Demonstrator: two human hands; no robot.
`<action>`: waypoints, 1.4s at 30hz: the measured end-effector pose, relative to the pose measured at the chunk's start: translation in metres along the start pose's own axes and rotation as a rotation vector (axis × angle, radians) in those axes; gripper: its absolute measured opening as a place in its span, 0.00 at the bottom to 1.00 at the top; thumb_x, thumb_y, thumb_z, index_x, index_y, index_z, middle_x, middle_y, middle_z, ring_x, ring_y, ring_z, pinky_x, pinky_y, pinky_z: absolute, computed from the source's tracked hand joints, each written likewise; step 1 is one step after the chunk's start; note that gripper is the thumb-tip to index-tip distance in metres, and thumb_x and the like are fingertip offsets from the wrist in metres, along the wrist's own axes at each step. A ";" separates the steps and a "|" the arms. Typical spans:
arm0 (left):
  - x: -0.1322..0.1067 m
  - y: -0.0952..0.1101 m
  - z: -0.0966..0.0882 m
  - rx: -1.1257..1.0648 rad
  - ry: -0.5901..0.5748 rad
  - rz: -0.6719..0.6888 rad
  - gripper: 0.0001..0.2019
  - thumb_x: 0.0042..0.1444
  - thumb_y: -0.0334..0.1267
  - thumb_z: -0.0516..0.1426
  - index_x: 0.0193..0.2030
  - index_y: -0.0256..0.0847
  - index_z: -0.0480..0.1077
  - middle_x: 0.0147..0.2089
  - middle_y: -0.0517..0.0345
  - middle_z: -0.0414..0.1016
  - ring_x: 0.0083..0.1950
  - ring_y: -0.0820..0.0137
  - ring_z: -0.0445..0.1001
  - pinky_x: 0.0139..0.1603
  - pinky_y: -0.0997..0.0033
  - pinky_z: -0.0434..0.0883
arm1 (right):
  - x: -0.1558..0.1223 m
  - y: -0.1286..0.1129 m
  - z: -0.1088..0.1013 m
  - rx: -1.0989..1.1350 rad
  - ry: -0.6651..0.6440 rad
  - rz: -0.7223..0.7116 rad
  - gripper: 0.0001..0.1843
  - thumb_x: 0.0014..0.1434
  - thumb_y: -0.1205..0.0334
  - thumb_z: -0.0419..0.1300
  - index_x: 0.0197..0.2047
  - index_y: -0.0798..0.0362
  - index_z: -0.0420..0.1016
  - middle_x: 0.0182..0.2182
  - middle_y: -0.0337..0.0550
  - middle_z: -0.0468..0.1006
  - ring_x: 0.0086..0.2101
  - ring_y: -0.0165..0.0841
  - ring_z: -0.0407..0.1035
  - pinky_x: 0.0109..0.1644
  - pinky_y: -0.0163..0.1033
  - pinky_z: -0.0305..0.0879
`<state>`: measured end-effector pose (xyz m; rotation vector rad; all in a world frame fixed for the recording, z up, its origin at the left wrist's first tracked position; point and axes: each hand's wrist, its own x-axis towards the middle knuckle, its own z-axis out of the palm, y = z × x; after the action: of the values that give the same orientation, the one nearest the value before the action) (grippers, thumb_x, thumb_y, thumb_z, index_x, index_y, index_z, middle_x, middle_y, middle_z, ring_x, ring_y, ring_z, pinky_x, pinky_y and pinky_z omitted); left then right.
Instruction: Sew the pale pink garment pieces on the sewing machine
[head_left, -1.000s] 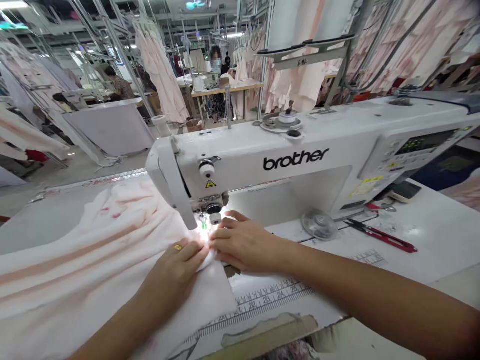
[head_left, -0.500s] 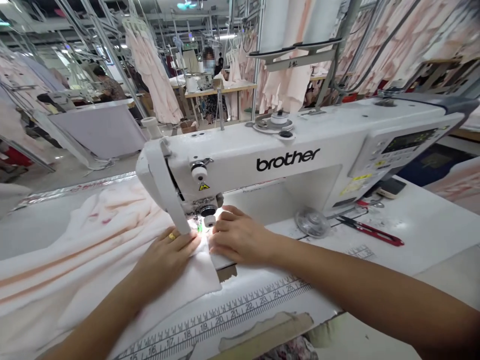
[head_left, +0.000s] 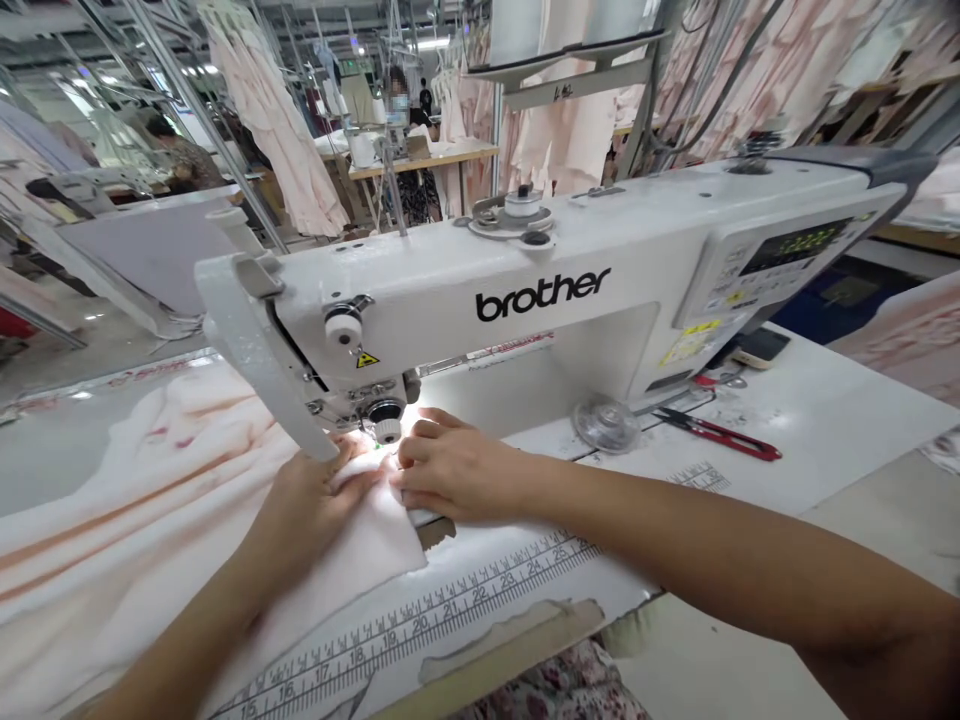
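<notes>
A white sewing machine [head_left: 555,240] spans the view, its lit needle area just above my fingertips. Pale pink fabric [head_left: 172,480] lies in folds across the left of the table and runs under the presser foot. My left hand [head_left: 319,495] grips this cloth left of the needle, thumb pointing right and some fingers hidden behind the machine's front lever. On the other side, my right hand [head_left: 461,470] has its fingers curled and pressed together on the cloth's edge. The fingertips of both hands nearly meet, and the needle itself is hard to make out.
A printed ruler strip [head_left: 420,625] runs along the table's front. Red-handled thread snips [head_left: 720,435], a clear round bobbin-like disc [head_left: 606,425] and a dark phone-like object [head_left: 760,347] lie at the right. Behind are hanging pink garments [head_left: 277,130] and other people at machines.
The view has shifted, so the machine appears lower left and nearer. My left hand has gone from lying flatter on the cloth to gathering it near the needle. My right hand stays by the edge.
</notes>
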<state>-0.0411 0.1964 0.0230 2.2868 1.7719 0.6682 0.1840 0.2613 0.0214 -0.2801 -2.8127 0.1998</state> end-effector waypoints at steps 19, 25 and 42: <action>-0.011 0.003 0.002 0.494 0.046 0.468 0.16 0.59 0.22 0.46 0.46 0.33 0.73 0.45 0.44 0.80 0.41 0.58 0.78 0.44 0.56 0.73 | 0.000 -0.004 0.001 -0.026 0.021 0.143 0.17 0.67 0.49 0.58 0.51 0.51 0.73 0.50 0.46 0.73 0.56 0.43 0.59 0.69 0.58 0.37; -0.021 -0.008 -0.006 0.368 -0.091 0.408 0.24 0.58 0.21 0.45 0.59 0.39 0.66 0.55 0.49 0.76 0.55 0.60 0.74 0.57 0.53 0.69 | -0.002 -0.001 -0.003 0.002 0.096 -0.088 0.15 0.70 0.52 0.54 0.49 0.53 0.75 0.43 0.41 0.77 0.48 0.35 0.66 0.69 0.49 0.42; -0.043 0.022 -0.033 0.097 -0.090 0.039 0.07 0.65 0.39 0.49 0.42 0.44 0.66 0.39 0.58 0.75 0.39 0.65 0.75 0.38 0.68 0.73 | -0.005 -0.010 0.002 0.155 -0.039 -0.369 0.10 0.67 0.57 0.57 0.46 0.54 0.74 0.50 0.43 0.78 0.54 0.35 0.67 0.62 0.40 0.57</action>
<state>-0.0449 0.1446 0.0508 2.3799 1.7598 0.4871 0.1860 0.2504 0.0194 0.2795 -2.8030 0.3376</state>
